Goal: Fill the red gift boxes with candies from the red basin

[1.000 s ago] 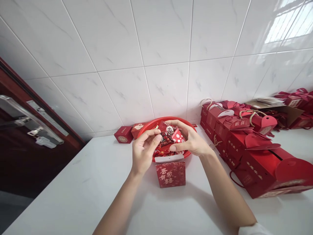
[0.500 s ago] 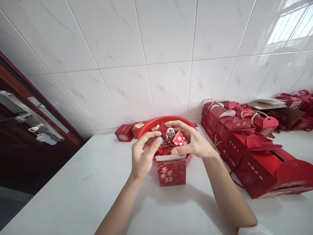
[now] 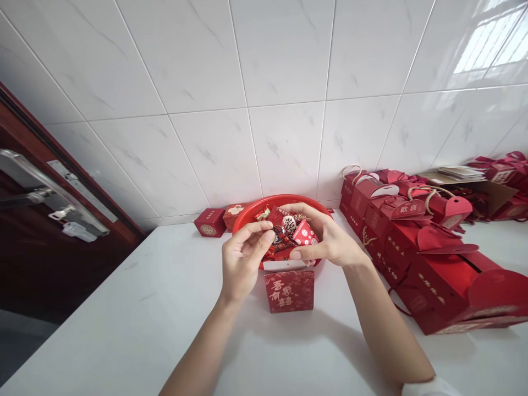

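My left hand is closed, thumb and forefinger pinching a dark wrapped sweet. Opposite it, my right hand curves round a pink sweet packet with white dots, thumb below and fingers above. Both hands are over a round red plastic basket that contains several red-wrapped sweets. A red card box with gold characters stands upright in front of the basket, its white-edged flap raised below the hands. My palms and some fingertips are hidden.
Two small red boxes stand by the tiled wall, left of the basket. Rows of red gift boxes fill the right side, some with rope handles. Behind them is a cardboard carton with papers on top. A door with keys is at left.
The hands stay almost in place. The pinched dark sweet shows a little more between them, and the pink dotted packet has shifted slightly to the right.
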`<state>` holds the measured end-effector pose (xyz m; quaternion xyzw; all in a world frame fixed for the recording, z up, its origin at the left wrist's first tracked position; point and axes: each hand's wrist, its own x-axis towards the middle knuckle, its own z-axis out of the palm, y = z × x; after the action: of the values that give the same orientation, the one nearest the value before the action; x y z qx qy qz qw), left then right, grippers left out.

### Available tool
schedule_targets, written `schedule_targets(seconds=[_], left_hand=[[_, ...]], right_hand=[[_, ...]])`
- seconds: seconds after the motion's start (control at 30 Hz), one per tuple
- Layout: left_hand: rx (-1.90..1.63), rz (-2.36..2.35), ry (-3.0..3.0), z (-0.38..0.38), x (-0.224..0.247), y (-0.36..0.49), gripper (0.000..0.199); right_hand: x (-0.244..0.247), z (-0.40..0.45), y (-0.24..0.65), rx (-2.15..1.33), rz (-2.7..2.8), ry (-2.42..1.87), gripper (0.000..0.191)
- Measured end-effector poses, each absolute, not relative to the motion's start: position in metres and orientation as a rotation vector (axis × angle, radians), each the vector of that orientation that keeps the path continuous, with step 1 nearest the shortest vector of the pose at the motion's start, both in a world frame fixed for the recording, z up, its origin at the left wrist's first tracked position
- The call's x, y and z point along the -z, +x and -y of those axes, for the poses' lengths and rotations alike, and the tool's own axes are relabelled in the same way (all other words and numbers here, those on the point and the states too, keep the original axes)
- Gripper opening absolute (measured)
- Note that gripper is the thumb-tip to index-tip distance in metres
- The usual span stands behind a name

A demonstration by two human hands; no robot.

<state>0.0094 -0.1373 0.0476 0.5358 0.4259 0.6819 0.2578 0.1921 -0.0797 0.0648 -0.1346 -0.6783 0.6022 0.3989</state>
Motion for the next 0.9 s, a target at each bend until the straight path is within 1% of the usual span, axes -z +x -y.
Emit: schedule_targets(seconds=[0.4,0.9], left_hand=[[-1.845,-1.088,1.315,0.142,-0.051,0.011,0.019],[-1.883,-1.114,1.418,0.148,-0.051,0.011,0.015]], right_hand=[[-0.066,0.079,0.190,-1.563,1.712,-0.296,0.071],[-0.068,0.080,0.192,-1.514,1.767,-0.282,0.072]])
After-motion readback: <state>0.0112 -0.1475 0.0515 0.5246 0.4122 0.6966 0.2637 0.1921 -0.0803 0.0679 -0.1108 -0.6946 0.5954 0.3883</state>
